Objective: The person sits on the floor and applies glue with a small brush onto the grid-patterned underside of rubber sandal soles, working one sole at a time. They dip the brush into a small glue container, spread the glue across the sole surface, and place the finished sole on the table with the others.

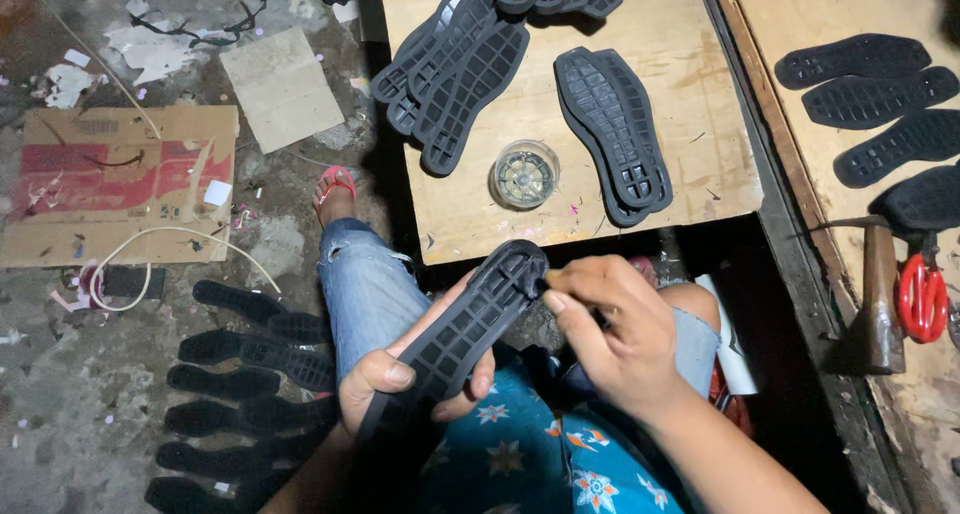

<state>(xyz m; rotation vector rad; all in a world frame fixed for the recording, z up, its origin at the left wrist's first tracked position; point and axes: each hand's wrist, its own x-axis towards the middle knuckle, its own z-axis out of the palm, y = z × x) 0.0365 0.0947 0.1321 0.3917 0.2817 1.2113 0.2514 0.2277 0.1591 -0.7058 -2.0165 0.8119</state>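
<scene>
Head view: left hand grips a black shoe sole over the lap; right hand pinches at its upper end, what it pinches hidden. A row of soles lies on the floor; a stack and one single sole wait on the wooden board beside a small round tin. Judged midway through the batch.

black grid-patterned sole, blue floral cloth, red scissors, red sandal, pale denim jeans
</scene>
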